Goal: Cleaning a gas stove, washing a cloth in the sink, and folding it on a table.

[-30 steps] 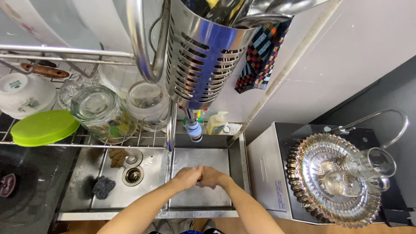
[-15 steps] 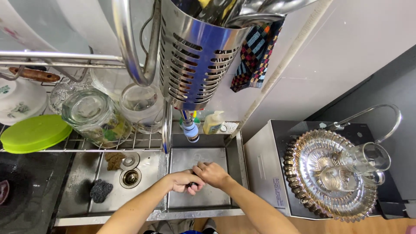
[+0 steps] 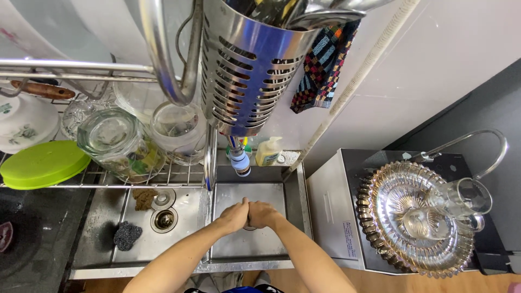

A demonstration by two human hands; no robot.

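Observation:
My left hand [image 3: 234, 215] and my right hand [image 3: 262, 213] are pressed together over the right basin of a steel sink [image 3: 296, 192], below the faucet nozzle [image 3: 239, 161]. The fingers are curled against each other. I cannot see anything held between them, and no water stream is visible. Both forearms reach in from the bottom edge of the view.
A perforated steel utensil holder [image 3: 247, 70] hangs overhead on a wire dish rack [image 3: 103, 179] with glass jars [image 3: 116, 142], a green plate [image 3: 40, 163] and a white bowl [image 3: 21, 122]. The left basin holds a scrubber [image 3: 126, 235]. A soap bottle [image 3: 268, 152] stands behind; a glass tray [image 3: 412, 217] with glasses sits right.
My joined hands have stayed over the right basin, shifting slightly against each other as if rubbing. The view has tilted a little.

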